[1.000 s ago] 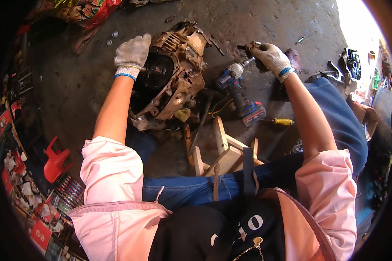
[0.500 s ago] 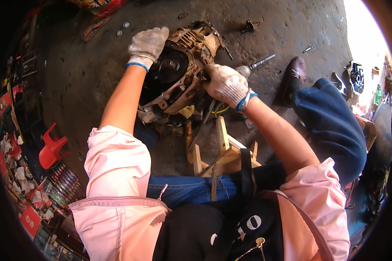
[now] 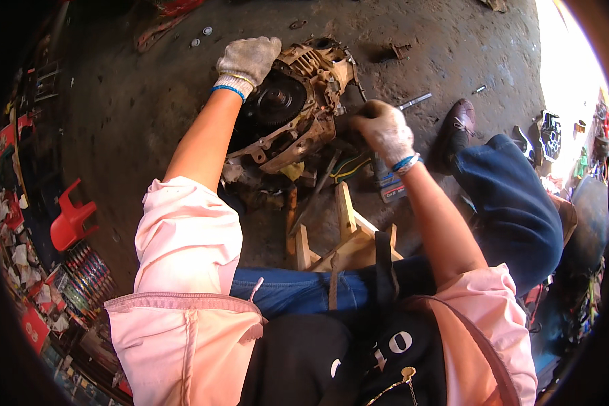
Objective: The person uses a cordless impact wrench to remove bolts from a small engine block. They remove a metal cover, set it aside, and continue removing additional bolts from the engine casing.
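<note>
Engine casing, rusty and greasy, lay on the oil-stained floor betw. the knees, its black gear wheel exposed, so prob. part stripped; much hardware left on it. Left hand, gloved, lay over its top edge, grip loosely curled. Right hand was clenched at its rt side; on what, can't tell. Red plastic stool and colourful packets at far left.

The right hand, a second ago out by a small part on the floor, has come in against the right flank of the engine casing (gloved fingers curled, grip unclear), covering the blue power tool.
</note>
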The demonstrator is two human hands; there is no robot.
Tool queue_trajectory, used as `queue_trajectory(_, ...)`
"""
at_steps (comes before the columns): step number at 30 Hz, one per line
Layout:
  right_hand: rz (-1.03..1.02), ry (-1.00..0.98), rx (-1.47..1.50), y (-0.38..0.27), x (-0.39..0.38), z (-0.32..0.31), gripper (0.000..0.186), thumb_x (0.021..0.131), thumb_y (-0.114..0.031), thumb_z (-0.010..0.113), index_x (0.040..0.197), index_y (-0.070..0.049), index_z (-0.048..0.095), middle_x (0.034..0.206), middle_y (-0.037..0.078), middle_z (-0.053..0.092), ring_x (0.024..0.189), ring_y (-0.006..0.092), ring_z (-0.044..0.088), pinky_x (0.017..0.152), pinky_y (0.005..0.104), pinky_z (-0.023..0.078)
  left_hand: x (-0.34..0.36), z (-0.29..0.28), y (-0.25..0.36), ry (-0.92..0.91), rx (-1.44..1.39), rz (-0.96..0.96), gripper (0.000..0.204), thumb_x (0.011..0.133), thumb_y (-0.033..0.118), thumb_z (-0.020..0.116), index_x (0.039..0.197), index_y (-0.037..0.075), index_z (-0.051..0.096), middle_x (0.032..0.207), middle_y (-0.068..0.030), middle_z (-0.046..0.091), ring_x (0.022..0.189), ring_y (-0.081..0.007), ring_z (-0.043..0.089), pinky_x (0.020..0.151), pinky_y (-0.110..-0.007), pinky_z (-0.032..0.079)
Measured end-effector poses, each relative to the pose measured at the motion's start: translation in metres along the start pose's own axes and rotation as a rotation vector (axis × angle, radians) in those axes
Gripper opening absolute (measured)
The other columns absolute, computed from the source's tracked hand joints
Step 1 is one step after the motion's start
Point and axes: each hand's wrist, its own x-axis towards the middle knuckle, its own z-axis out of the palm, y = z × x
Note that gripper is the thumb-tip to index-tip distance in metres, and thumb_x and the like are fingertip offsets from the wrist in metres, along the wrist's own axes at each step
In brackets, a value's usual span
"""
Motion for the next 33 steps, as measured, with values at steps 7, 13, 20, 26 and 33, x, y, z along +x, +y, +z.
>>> queue_trajectory(7,-0.071,-0.011,-0.029,-0.006,-0.001,-0.013,0.045,0.095,-0.043,0.064,0.118,-0.006,0.069,0.112,0.020,0.073,0.108,0.0365,0.069,0.094,0.0446,0.052,-0.001,-0.002,-0.001,0.078,0.009,0.032,0.021,0.095,0.013,0.054,0.112,0.011,0.066,0.109,-0.0125,0.073,0.101,-0.0342,0.073,0.076,-0.048,0.063)
queue_trajectory(13,-0.262,-0.077,-0.068,-0.040,-0.027,0.027,0.063,0.087,-0.034,0.072,0.139,-0.004,0.052,0.121,0.024,0.068,0.116,0.0404,0.064,0.097,0.0465,0.051,-0.009,-0.008,0.006,0.108,-0.029,0.086,0.021,0.095,0.013,0.054,0.111,0.009,0.068,0.107,-0.0126,0.074,0.100,-0.0338,0.073,0.078,-0.045,0.063)
queue_trajectory(20,-0.150,0.000,0.109,-0.010,-0.004,0.036,0.059,0.086,-0.029,0.071,0.139,-0.007,0.057,0.123,0.017,0.072,0.112,0.0344,0.069,0.096,0.0411,0.054,-0.018,0.001,0.017,0.189,-0.021,0.118,0.018,0.094,0.013,0.055,0.104,0.006,0.067,0.095,-0.0158,0.076,0.087,-0.0330,0.076,0.069,-0.044,0.064)
queue_trajectory(26,-0.100,0.012,0.145,0.000,-0.006,0.058,0.072,0.085,-0.034,0.070,0.149,-0.009,0.048,0.138,0.022,0.062,0.129,0.0369,0.059,0.106,0.0414,0.047,-0.043,0.012,0.028,0.272,0.015,0.105,0.015,0.099,0.022,0.051,0.104,0.012,0.061,0.088,-0.0108,0.072,0.080,-0.0312,0.075,0.066,-0.045,0.062)
queue_trajectory(33,-0.061,-0.113,0.012,-0.005,-0.024,0.051,0.072,0.083,-0.034,0.070,0.146,-0.005,0.048,0.134,0.027,0.061,0.126,0.0395,0.059,0.103,0.0423,0.049,-0.095,0.023,0.056,0.261,0.015,0.171,0.009,0.094,0.018,0.055,0.097,0.015,0.063,0.083,-0.0051,0.072,0.076,-0.0248,0.074,0.064,-0.040,0.061)
